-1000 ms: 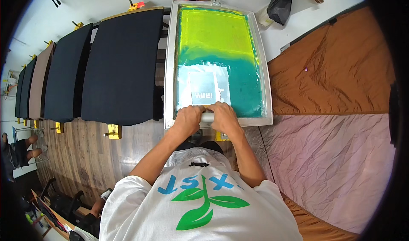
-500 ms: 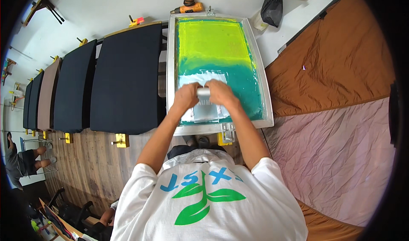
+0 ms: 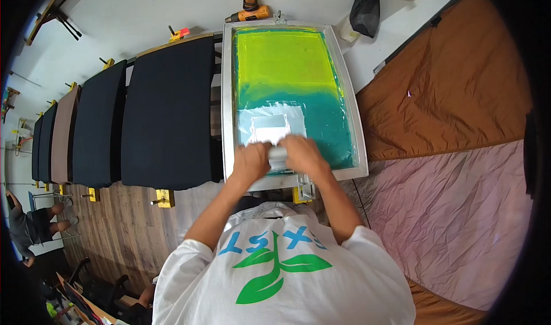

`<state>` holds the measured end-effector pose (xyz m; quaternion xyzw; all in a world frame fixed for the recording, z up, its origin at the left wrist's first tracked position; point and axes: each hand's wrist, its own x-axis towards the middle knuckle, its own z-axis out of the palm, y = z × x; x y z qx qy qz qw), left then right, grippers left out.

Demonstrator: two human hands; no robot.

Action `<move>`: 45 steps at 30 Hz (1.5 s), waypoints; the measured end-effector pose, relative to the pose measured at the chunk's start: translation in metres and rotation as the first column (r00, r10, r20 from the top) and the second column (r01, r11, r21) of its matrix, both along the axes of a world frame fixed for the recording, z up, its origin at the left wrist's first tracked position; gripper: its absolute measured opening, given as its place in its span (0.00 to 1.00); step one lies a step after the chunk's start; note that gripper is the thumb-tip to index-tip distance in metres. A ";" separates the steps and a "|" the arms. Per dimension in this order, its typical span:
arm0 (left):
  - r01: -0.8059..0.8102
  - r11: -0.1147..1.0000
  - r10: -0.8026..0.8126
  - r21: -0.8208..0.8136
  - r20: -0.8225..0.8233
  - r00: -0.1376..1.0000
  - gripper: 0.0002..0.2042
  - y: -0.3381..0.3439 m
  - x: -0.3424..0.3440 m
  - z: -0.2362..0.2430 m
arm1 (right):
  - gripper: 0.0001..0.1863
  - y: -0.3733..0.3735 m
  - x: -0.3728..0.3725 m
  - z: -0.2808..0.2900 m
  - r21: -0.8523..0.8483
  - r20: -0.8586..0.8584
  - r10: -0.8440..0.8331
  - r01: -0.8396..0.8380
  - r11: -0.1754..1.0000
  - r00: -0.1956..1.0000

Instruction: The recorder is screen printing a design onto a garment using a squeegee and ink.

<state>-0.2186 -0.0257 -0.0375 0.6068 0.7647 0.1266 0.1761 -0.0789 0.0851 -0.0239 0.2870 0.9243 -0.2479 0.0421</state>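
A squeegee (image 3: 278,158) with a pale handle is held across the near part of a screen printing frame (image 3: 228,84). My left hand (image 3: 250,163) is wrapped round its left end, and my right hand (image 3: 303,154) grips the right end. Motion blurs the tool, and my fingers partly cover it. Just beyond my hands, a patch of white ink (image 3: 272,134) and a small rectangle show inside a clear taped area. The mesh is yellow-green (image 3: 281,55) at the far half and teal (image 3: 327,124) at the near half.
Several black fabric-covered boards (image 3: 169,112) line up to the left, one brown board (image 3: 63,127) among them. An orange heat gun (image 3: 249,14) lies beyond the frame. Metal clamps (image 3: 305,187) stand at its near edge. Brown fabric (image 3: 442,89) hangs at right. Another person (image 3: 40,221) is far left.
Both hands have drawn the squeegee toward my body, down the screen. More of the white ink and the rectangle behind it is uncovered. The whole view has shifted slightly.
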 end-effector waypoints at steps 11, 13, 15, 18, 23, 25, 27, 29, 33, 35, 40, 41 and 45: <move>-0.022 0.998 0.026 -0.058 0.075 0.997 0.13 0.096 -0.072 -0.021 | 0.19 0.081 -0.080 -0.003 -0.014 0.184 -0.101 0.105 0.994 0.978; -0.061 0.998 0.061 0.009 0.064 0.996 0.15 0.090 -0.066 -0.023 | 0.13 0.077 -0.078 -0.005 -0.015 0.228 -0.105 0.111 0.994 0.968; -0.065 0.998 0.063 0.022 0.052 0.997 0.15 0.084 -0.060 -0.022 | 0.13 0.070 -0.072 -0.006 -0.020 0.200 -0.119 0.126 0.992 0.973; -0.072 0.995 0.069 0.067 0.056 0.996 0.16 0.071 -0.049 -0.022 | 0.13 0.058 -0.062 -0.015 -0.005 0.140 -0.141 0.143 0.990 0.980; -0.088 0.989 0.077 0.119 0.095 0.993 0.18 0.049 -0.032 -0.019 | 0.13 0.037 -0.049 -0.024 0.002 0.057 -0.163 0.163 0.987 0.985; -0.065 0.986 0.051 0.151 0.098 0.994 0.19 0.039 -0.027 -0.019 | 0.13 0.029 -0.040 -0.023 -0.010 0.045 -0.165 0.166 0.986 0.985; -0.066 0.985 0.049 0.159 0.106 0.993 0.20 0.033 -0.023 -0.020 | 0.13 0.019 -0.033 -0.022 -0.023 0.034 -0.164 0.165 0.986 0.986; -0.065 0.988 0.050 0.142 0.107 0.993 0.21 0.025 -0.016 -0.017 | 0.14 0.011 -0.026 -0.022 0.033 0.013 -0.167 0.167 0.985 0.986; -0.066 0.992 0.053 0.105 0.115 0.992 0.22 0.013 -0.005 -0.015 | 0.12 -0.001 -0.015 -0.020 0.006 0.009 -0.164 0.164 0.986 0.986; -0.066 0.991 0.053 0.115 0.118 0.992 0.20 0.006 -0.001 -0.017 | 0.11 -0.006 -0.012 -0.021 -0.005 0.005 -0.149 0.149 0.989 0.989; -0.095 0.980 0.067 0.175 0.158 0.985 0.17 -0.020 0.017 -0.014 | 0.11 -0.033 0.007 -0.021 0.040 -0.058 -0.133 0.135 0.990 0.989; -0.088 0.985 0.065 0.147 0.152 0.986 0.17 -0.025 0.022 -0.011 | 0.11 -0.035 0.010 -0.020 0.044 -0.076 -0.135 0.139 0.989 0.988; -0.004 0.999 0.011 -0.049 0.134 0.991 0.16 -0.007 -0.001 -0.004 | 0.13 -0.009 0.003 -0.004 -0.100 0.105 -0.061 0.071 0.992 0.993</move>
